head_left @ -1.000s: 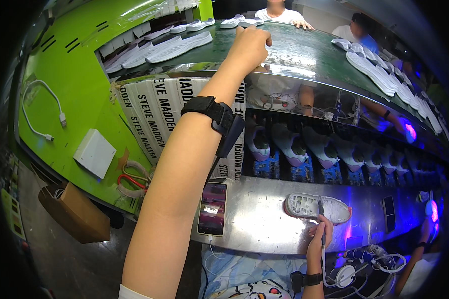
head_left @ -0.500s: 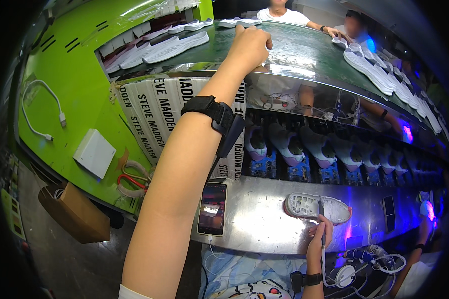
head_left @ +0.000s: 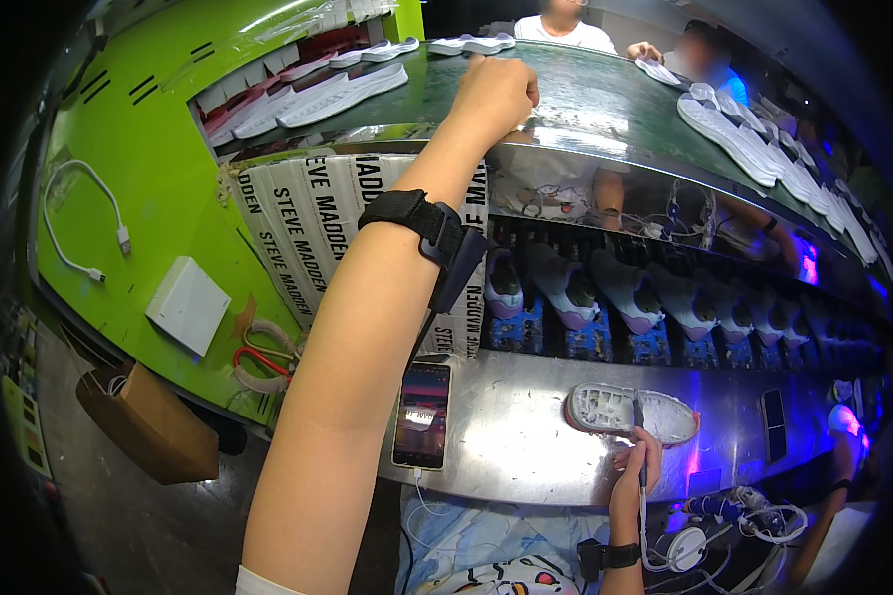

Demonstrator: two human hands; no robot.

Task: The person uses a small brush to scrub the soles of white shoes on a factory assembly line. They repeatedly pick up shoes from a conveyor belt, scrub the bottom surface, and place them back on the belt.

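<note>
My left hand [head_left: 493, 92] reaches up to the near edge of a dark green conveyor belt [head_left: 585, 94]. Its fingers are curled shut, and what lies under them is hidden. A black band [head_left: 422, 220] wraps that wrist. Low at the right, my right hand [head_left: 635, 468] grips a thin dark tool [head_left: 641, 446], whose tip touches a white shoe [head_left: 630, 413] lying sole-up on the shiny metal shelf [head_left: 511, 436].
White soles [head_left: 342, 87] and more soles [head_left: 744, 134] lie on the belt; two people stand at its far side. A phone [head_left: 422, 415] lies on the shelf. Shoes on blue holders [head_left: 575, 297] fill the machine. Scissors [head_left: 258, 362], a white box [head_left: 189, 304] and a cable [head_left: 79, 228] lie left.
Both my hands stay where they were. At the far side of the belt another person's hand has shifted slightly.
</note>
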